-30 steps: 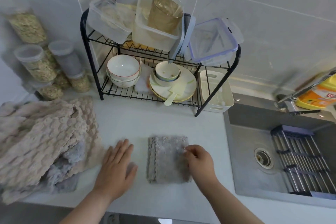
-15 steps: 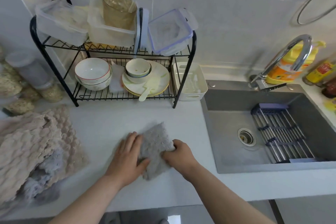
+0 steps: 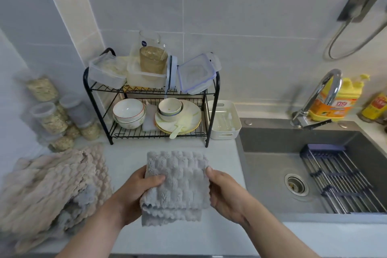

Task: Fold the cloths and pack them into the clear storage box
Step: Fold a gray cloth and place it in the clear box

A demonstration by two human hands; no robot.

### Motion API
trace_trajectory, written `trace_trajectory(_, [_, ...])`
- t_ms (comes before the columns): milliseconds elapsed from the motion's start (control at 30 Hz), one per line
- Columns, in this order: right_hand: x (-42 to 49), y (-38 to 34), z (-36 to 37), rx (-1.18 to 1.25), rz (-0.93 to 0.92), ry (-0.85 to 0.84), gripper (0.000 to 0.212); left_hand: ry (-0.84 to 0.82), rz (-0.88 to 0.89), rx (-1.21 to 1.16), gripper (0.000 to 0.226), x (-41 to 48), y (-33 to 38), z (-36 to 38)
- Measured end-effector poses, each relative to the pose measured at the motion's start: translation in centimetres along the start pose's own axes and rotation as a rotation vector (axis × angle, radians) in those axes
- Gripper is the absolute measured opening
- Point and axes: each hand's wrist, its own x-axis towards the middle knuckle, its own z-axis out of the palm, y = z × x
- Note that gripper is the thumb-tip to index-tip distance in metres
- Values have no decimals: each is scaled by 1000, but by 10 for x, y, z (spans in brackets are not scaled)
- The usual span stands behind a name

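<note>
Holding the folded grey cloth (image 3: 178, 182) above the counter (image 3: 219, 236), I grip its left edge with my left hand (image 3: 136, 190) and its right with my right hand (image 3: 226, 192). It is plush, ribbed, scallop-edged. Behind, a clear box (image 3: 146, 78) on the rack (image 3: 157, 136) holds a tan cup (image 3: 154, 62); jars (image 3: 50, 119) hold grains.

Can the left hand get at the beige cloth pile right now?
Probably not yet: the left hand grips the grey cloth with the right hand. Nothing stands between it and the beige cloth pile, so letting go should free it.
</note>
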Motion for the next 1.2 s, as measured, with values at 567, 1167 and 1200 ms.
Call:
trace_trajectory(567, [-8, 18, 76, 240, 37, 65, 24, 180, -9, -363, 45, -34, -3, -49])
trace_trajectory(1167, [-41, 50, 129, -233, -482, 548, 41, -89, 250, 103, 58, -38, 16, -78])
trace_trajectory(1200, [-47, 48, 125, -218, -500, 564, 38, -119, 262, 90, 64, -36, 18, -69])
